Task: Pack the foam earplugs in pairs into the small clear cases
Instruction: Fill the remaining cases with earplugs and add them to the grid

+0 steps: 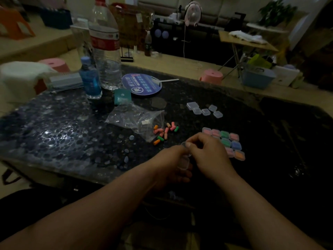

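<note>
Both forearms reach in from the lower edge and meet above the near side of the dark table [270, 134]. Left hand [173, 168] holds one clear case [185, 160] from below with its fingers curled round it. Right hand [207, 154] pinches the upper rim of the same case between thumb and forefinger. Whether the case holds anything cannot be determined.

Just right of the hands, filled cases [226, 141] lie in a tight block, showing pink, green, blue and orange contents. Beyond the hands to the left, loose earplugs [163, 131] lie scattered at the mouth of a clear plastic bag [133, 118]. Farther back, empty cases [205, 110] form a small cluster. At the far left stand a large water bottle [105, 51] and a small blue bottle [90, 80], with a round hand fan [142, 83] lying flat beside them.
</note>
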### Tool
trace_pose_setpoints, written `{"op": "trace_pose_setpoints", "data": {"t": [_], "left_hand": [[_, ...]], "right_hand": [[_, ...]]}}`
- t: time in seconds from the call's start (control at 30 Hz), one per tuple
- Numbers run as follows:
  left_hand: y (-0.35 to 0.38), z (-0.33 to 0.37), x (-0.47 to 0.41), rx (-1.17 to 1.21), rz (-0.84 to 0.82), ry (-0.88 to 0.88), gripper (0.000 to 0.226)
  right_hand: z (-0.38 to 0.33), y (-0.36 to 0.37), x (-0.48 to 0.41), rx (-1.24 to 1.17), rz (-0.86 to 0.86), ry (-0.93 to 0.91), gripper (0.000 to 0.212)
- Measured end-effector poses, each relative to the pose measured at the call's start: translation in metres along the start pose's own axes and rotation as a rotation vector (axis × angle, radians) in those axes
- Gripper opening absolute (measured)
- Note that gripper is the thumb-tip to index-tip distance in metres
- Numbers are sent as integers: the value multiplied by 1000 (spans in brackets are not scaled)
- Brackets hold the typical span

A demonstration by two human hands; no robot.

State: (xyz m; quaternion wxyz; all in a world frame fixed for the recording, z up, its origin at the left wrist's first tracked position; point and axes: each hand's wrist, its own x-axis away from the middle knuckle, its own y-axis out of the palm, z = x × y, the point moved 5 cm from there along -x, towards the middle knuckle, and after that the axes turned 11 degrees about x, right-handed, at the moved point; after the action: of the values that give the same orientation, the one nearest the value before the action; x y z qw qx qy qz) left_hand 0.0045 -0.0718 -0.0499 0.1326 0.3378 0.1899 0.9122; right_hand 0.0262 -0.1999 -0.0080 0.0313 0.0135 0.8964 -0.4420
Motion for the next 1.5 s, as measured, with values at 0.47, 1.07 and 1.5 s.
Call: {"op": "trace_pose_setpoints", "data": {"t": [0.47, 1.07, 1.5], "left_hand": [[-26, 4, -6, 199, 90, -10, 34], [-54, 16, -6, 362, 261, 101, 30], [-48, 22, 3, 332, 227, 47, 30]], "right_hand": [[-9, 21, -13, -113, -159, -39, 14], [-15, 82, -90, 260, -166, 246, 34], [-1, 62, -79, 349, -196, 224, 26]]}}
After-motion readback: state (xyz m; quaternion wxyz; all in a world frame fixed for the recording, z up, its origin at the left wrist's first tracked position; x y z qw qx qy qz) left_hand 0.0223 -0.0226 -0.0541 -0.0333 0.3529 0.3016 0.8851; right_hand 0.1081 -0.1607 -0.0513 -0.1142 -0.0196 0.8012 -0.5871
